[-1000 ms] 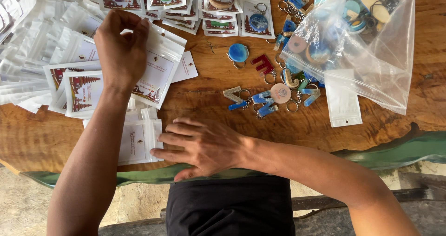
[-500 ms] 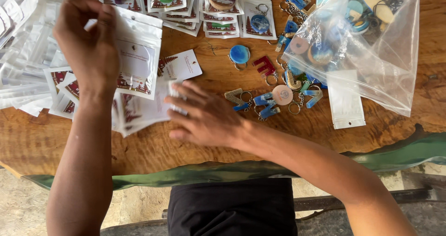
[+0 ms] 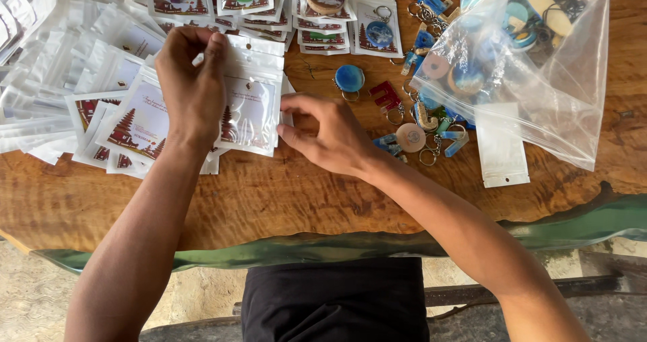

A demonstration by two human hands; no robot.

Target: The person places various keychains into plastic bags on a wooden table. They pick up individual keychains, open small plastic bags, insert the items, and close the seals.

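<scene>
Wooden table (image 3: 283,194): both hands now pinch one clear plastic pouch with a printed card (image 3: 248,109).
Right hand (image 3: 330,136) has come across to its edge; left hand (image 3: 192,89) pinches its top; pouch upright, long axis pointing away.

Clear pouch (image 3: 249,109) w/ white card, dark-red tree motif, red strip at bottom. Round keyring (image 3: 350,79): mottled blue. Letter keyring (image 3: 387,95): dark red. Disc keyring (image 3: 410,137): pale pink-beige. Tabletop (image 3: 283,194): orange-brown, wavy grain, green edge band. Big bag (image 3: 539,79): clear, blue/cream bits inside.
</scene>
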